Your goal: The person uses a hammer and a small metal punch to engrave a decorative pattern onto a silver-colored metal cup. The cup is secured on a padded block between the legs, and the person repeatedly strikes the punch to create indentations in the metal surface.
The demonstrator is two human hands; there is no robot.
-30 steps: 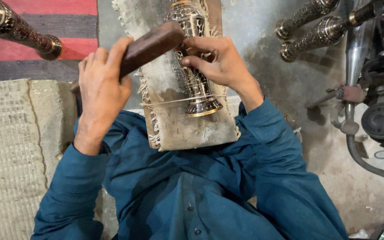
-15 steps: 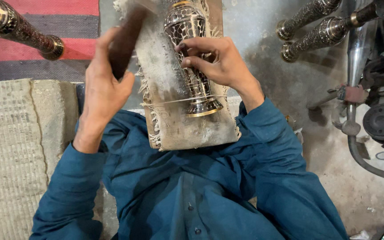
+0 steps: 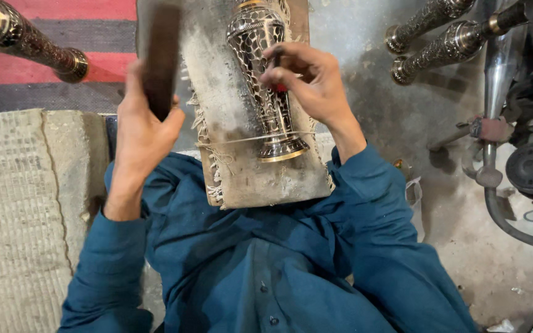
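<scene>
An engraved brass vase lies on a worn board across my lap, tied down by a string near its foot. My right hand rests on the vase and pinches a small tool with a red part against its neck. My left hand is raised at the board's left edge, gripping a dark wooden mallet block that points upward. Blue sleeves cover both arms.
Another engraved brass piece lies on the striped rug at top left. Two more brass pieces lie on the concrete floor at top right. Machine parts and cables stand on the right. A woven mat covers the left.
My left hand has swung the wooden block up and leftward, away from the tool that it was near a second ago. My right hand and the vase stayed in place.
</scene>
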